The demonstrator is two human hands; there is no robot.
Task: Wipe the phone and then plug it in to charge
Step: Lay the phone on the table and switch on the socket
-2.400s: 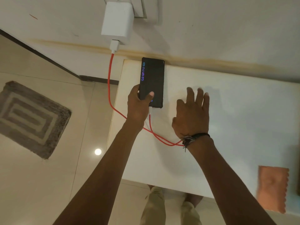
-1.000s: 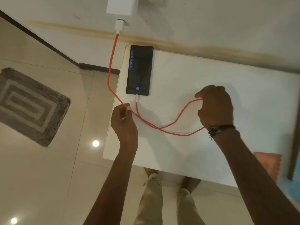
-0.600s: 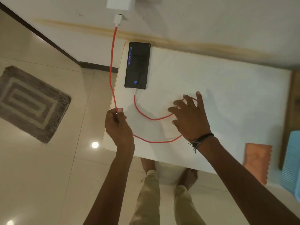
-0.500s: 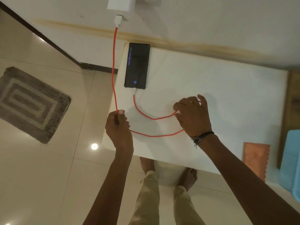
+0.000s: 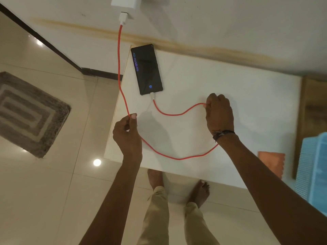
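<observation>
A black phone (image 5: 146, 68) lies face up at the far left corner of the white table (image 5: 230, 96), its screen lit with blue digits. A red cable (image 5: 177, 114) is plugged into its near end and runs up to a white charger (image 5: 123, 2) in the wall socket. My left hand (image 5: 128, 133) pinches the cable at the table's left edge. My right hand (image 5: 219, 114) is closed on the cable loop over the table's middle. An orange cloth (image 5: 272, 163) lies at the table's near right.
A blue plastic basket (image 5: 313, 170) sits on a brown wooden surface (image 5: 313, 103) right of the table. A grey patterned mat (image 5: 26, 114) lies on the tiled floor at left. My bare feet (image 5: 155, 179) stand at the table's near edge.
My left hand let go of the phone, which now lies by the wall. Both hands took hold of the cable; my right hand pulled the loop to the right.
</observation>
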